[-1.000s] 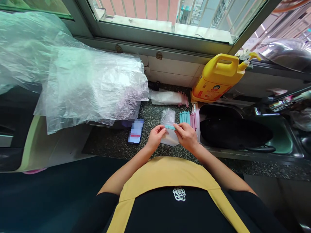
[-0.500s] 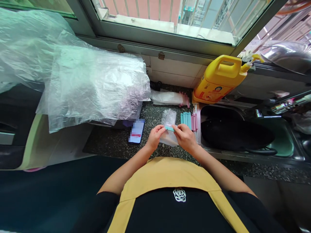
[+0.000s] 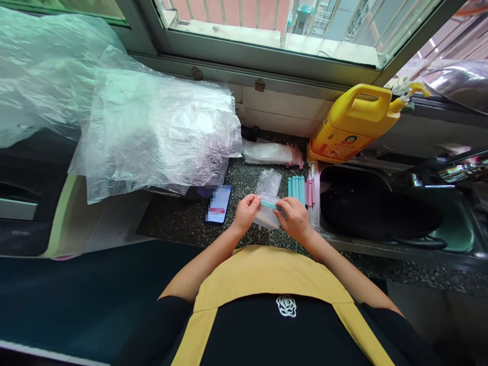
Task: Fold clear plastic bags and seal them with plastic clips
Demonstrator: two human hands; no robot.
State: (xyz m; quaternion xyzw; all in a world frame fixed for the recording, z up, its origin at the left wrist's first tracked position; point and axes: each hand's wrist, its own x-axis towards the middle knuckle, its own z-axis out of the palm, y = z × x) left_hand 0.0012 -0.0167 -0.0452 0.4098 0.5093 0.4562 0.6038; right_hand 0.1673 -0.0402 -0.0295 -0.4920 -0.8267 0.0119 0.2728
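Observation:
A teal bag sealing clip point(image 3: 269, 204) lies across a clear plastic bag point(image 3: 267, 219), pinched at both ends. My left hand point(image 3: 246, 212) is closed on the clip's left end, thumb and forefinger together. At the other end, my right hand point(image 3: 294, 216) grips the clip between thumb and fingers. Part of the bag hangs below the clip, and a crinkled clear piece point(image 3: 269, 183) extends above it. To the right lie several teal clips point(image 3: 296, 189) in a row, with pink clips point(image 3: 310, 192) beside them.
Behind my hands lies a stack of clear bags point(image 3: 269, 152) with pink clips at its end. A phone point(image 3: 218, 204) rests left, near a large plastic sheet point(image 3: 163, 137). On the right stand a yellow jug point(image 3: 351, 124) and a sink holding a black pan point(image 3: 377, 213).
My right fingers have shifted slightly right along the clip, showing more of its teal length. The whole view has moved a little. Both hands still hold the clip.

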